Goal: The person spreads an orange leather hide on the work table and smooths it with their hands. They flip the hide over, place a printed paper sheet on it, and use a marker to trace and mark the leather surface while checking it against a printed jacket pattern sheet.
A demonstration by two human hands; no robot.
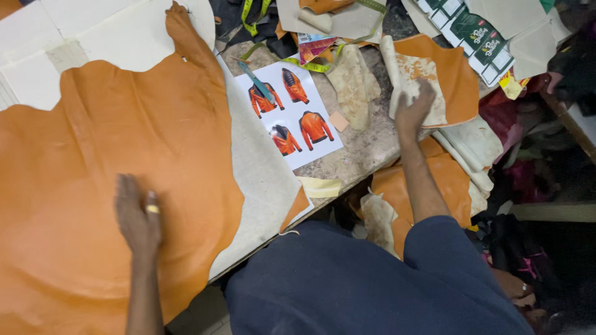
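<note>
Just one view here, a head cam looking pretty much straight down from above the worktable (366, 152), close enough that the person's own dark blue lap fills the bottom edge. The table runs diagonally, its near edge cutting from lower left to upper right, with floor clutter showing at right.

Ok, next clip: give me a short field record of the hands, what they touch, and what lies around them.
view: head camera, looking down at a worktable
left hand: flat on the orange hide, fingers spread, ring on one finger
right hand: on a folded leather piece, pale side up
between hands: printed sheet showing four orange jackets
on sheet: blue-handled tool
nearby: measuring tape, leather scraps
</note>
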